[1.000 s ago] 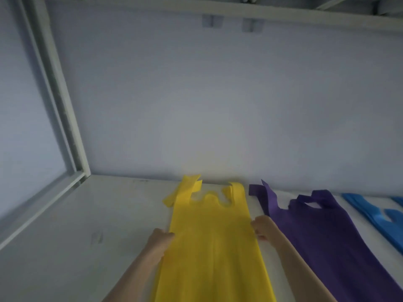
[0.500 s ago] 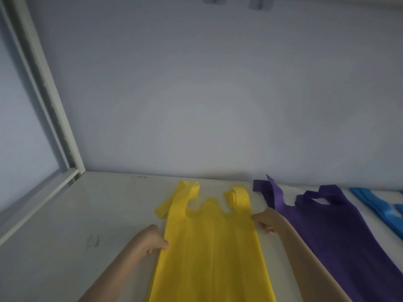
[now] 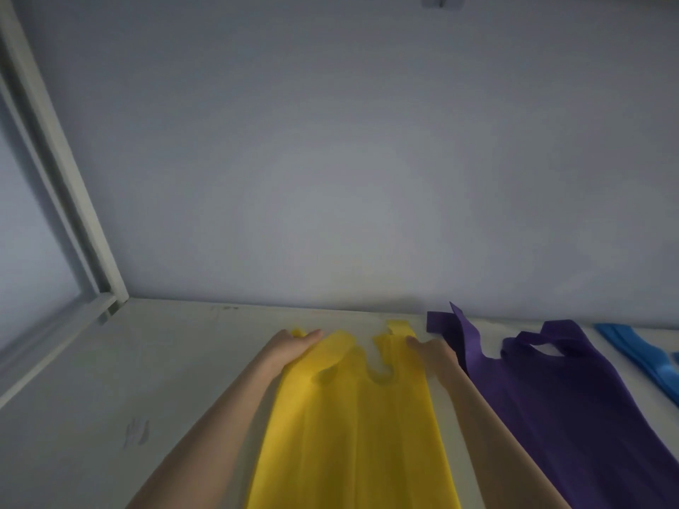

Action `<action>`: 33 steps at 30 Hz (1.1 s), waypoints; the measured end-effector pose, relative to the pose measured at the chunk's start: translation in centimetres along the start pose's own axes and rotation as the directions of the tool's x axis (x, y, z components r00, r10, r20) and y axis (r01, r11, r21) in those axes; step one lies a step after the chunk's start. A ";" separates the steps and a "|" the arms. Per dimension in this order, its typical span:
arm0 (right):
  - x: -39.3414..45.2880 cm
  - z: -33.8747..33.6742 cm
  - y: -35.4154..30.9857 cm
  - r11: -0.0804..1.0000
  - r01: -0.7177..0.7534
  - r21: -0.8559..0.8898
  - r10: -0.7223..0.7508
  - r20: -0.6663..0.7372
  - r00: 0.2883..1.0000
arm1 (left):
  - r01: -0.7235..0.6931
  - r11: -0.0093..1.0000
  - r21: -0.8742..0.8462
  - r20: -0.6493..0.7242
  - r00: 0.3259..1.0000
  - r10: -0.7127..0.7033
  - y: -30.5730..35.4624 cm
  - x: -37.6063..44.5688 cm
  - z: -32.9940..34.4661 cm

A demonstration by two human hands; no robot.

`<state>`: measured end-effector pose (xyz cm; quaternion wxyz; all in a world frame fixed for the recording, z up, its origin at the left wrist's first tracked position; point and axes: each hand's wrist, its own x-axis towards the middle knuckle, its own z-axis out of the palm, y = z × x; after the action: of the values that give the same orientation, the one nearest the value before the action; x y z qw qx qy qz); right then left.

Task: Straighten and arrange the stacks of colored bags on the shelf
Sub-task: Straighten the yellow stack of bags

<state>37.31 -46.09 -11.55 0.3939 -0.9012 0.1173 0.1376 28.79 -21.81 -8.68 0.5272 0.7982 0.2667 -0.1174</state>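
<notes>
Both hands lie on the yellow bags (image 3: 352, 427): left (image 3: 290, 349) flat on one handle, right (image 3: 431, 352) grip seemingly released, blurred.

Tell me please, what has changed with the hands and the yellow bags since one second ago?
Both hands slid forward along the edges of the yellow bags toward the wall. The left hand now lies over the left handle, which is flattened; the right hand touches the right handle's outer edge. The purple bags and blue bags stayed where they were on the shelf.
</notes>
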 end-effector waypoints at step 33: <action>-0.5 1.5 -1.8 0.800 0.238 0.551 -0.218 -0.103 0.971 | -0.119 0.856 0.504 -0.166 0.959 0.231 -7.5 -3.3 0.9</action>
<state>37.20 -43.76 -11.11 0.6516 -0.7561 0.0500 0.0336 21.97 -21.36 -13.35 0.2838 0.9344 0.2111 -0.0430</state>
